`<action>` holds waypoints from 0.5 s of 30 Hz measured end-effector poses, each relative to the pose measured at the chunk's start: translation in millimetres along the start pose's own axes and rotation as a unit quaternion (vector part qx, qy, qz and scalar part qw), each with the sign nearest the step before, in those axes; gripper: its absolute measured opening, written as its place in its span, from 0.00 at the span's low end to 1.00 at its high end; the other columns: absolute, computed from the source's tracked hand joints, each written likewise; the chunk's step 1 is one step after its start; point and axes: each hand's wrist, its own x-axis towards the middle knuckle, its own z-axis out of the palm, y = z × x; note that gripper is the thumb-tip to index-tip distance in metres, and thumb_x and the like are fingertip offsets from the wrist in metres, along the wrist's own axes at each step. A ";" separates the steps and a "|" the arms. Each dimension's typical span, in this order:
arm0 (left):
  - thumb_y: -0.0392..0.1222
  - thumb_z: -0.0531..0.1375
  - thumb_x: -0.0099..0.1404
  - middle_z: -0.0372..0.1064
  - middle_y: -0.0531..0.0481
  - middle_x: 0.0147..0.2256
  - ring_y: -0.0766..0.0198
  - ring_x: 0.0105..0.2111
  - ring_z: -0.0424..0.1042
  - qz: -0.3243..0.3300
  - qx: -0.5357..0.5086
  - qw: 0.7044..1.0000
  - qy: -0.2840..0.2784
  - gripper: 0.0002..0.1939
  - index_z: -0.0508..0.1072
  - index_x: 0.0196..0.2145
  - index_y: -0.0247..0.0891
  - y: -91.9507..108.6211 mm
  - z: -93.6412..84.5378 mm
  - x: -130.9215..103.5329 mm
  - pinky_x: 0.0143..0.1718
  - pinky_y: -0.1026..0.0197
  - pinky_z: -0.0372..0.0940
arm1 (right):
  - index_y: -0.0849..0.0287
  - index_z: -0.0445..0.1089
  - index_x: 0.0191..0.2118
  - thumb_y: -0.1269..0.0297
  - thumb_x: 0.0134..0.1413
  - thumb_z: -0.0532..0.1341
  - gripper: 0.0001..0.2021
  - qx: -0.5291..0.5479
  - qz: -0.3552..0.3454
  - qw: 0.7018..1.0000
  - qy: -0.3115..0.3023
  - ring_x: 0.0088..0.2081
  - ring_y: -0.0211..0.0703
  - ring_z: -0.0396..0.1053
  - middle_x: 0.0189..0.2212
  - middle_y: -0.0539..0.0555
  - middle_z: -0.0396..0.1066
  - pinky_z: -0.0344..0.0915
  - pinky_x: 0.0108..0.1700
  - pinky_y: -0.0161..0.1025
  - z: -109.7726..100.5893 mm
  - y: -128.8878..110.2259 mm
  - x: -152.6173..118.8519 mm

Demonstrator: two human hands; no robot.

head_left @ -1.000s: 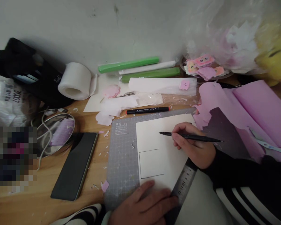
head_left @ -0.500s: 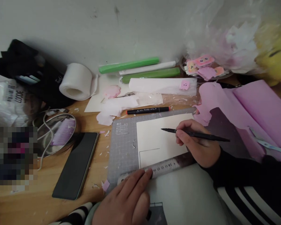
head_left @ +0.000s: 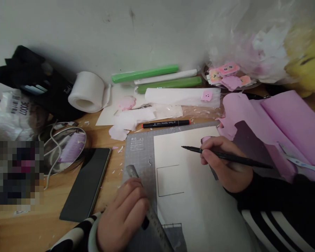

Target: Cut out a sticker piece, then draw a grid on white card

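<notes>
My right hand [head_left: 223,162] grips a black pen [head_left: 236,160] whose tip points left, over the upper part of a white sheet of paper [head_left: 173,150]. Three sides of a rectangle are drawn in black on that sheet, with the right side undrawn. Lower left, my left hand [head_left: 126,213] is closed around a metal ruler [head_left: 156,220], which slants from upper left to lower right beside the sheet. A grey cutting mat [head_left: 139,148] lies under the paper. Beyond the sheet rests a black marker [head_left: 166,124] with red ends.
A phone [head_left: 86,183] and a metal bowl [head_left: 85,140] holding a cable sit to the left. Behind are a tissue roll [head_left: 86,91], green rolls [head_left: 170,82] and a white roll. Pink paper [head_left: 294,119] and scissors [head_left: 299,161] lie at the right.
The ruler has been lifted off the sheet and swung left and down in my left hand, uncovering the lower drawn line. My right hand with the pen has shifted slightly right.
</notes>
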 end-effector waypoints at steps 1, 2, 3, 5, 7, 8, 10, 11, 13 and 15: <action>0.26 0.45 0.63 0.65 0.53 0.24 0.65 0.30 0.65 0.006 -0.024 1.000 0.011 0.15 0.63 0.24 0.39 1.0 1.3 0.2 0.45 0.56 0.63 | 0.55 0.62 0.31 0.68 0.53 0.55 0.02 0.001 -0.002 1.000 -0.015 0.23 0.36 0.62 0.21 0.46 0.62 0.60 0.26 0.36 1.1 0.3 -0.1; 0.26 0.45 0.63 0.65 0.54 0.24 0.65 0.30 0.65 0.010 -0.038 0.999 0.020 0.16 0.63 0.24 0.39 1.6 2.8 0.6 0.48 0.55 0.62 | 0.56 0.62 0.31 0.68 0.53 0.55 0.02 0.001 -0.003 1.000 -0.025 0.23 0.35 0.62 0.21 0.46 0.62 0.59 0.26 0.35 2.2 0.3 -0.2; 0.26 0.45 0.63 0.65 0.53 0.25 0.65 0.31 0.65 0.013 -0.043 0.999 0.028 0.16 0.64 0.24 0.39 1.6 4.5 1.3 0.50 0.54 0.62 | 0.56 0.62 0.30 0.68 0.53 0.55 0.02 -0.001 -0.004 0.999 -0.033 0.23 0.35 0.61 0.21 0.46 0.62 0.59 0.25 0.34 3.2 0.2 -0.3; 0.26 0.47 0.63 0.67 0.52 0.28 0.64 0.35 0.67 0.022 -0.034 0.998 0.041 0.14 0.65 0.25 0.38 0.1 8.3 3.3 0.51 0.51 0.62 | 0.57 0.62 0.30 0.69 0.52 0.55 0.02 -0.008 -0.008 0.999 -0.044 0.22 0.33 0.60 0.20 0.45 0.61 0.57 0.24 0.33 5.1 -0.2 -0.1; 0.26 0.47 0.63 0.69 0.50 0.33 0.61 0.41 0.67 0.035 -0.016 0.999 0.039 0.13 0.65 0.27 0.37 -1.9 11.2 5.9 0.52 0.50 0.61 | 0.58 0.62 0.29 0.69 0.52 0.55 0.02 -0.016 -0.008 0.999 -0.051 0.22 0.32 0.60 0.20 0.45 0.61 0.57 0.23 0.32 6.7 -0.3 0.7; 0.26 0.47 0.63 0.70 0.48 0.36 0.60 0.45 0.66 0.038 -0.004 0.999 0.029 0.12 0.66 0.29 0.37 -2.2 12.0 7.5 0.52 0.49 0.60 | 0.58 0.63 0.29 0.69 0.52 0.55 0.02 -0.019 -0.007 0.998 -0.053 0.22 0.32 0.60 0.20 0.45 0.61 0.57 0.24 0.32 7.5 -0.1 1.3; 0.26 0.48 0.63 0.70 0.45 0.41 0.57 0.50 0.63 0.029 0.020 0.999 -0.003 0.11 0.65 0.30 0.36 -0.6 12.2 11.1 0.53 0.47 0.59 | 0.59 0.63 0.29 0.69 0.52 0.55 0.02 -0.024 -0.002 0.998 -0.055 0.22 0.32 0.60 0.20 0.46 0.61 0.58 0.24 0.31 8.7 0.6 2.4; 0.26 0.49 0.62 0.70 0.44 0.42 0.57 0.50 0.63 0.014 0.030 0.999 -0.020 0.09 0.65 0.30 0.36 1.5 11.7 12.9 0.53 0.46 0.58 | 0.59 0.63 0.29 0.69 0.52 0.55 0.02 -0.028 -0.001 0.998 -0.057 0.22 0.32 0.60 0.20 0.46 0.61 0.58 0.25 0.31 9.1 1.0 2.9; 0.31 0.53 0.61 0.68 0.40 0.46 0.54 0.51 0.63 -0.024 0.047 0.997 -0.056 0.04 0.62 0.30 0.37 7.5 10.6 16.1 0.53 0.43 0.57 | 0.59 0.63 0.29 0.68 0.52 0.55 0.03 -0.033 -0.003 0.998 -0.060 0.22 0.32 0.60 0.20 0.46 0.62 0.58 0.24 0.31 9.4 1.7 3.4; 0.42 0.57 0.59 0.64 0.34 0.50 0.49 0.52 0.61 -0.038 0.060 0.993 -0.098 0.08 0.61 0.31 0.38 13.6 10.3 17.9 0.53 0.39 0.56 | 0.59 0.63 0.29 0.68 0.52 0.55 0.02 -0.040 -0.007 0.997 -0.063 0.22 0.33 0.61 0.20 0.46 0.62 0.58 0.25 0.31 9.3 2.2 3.2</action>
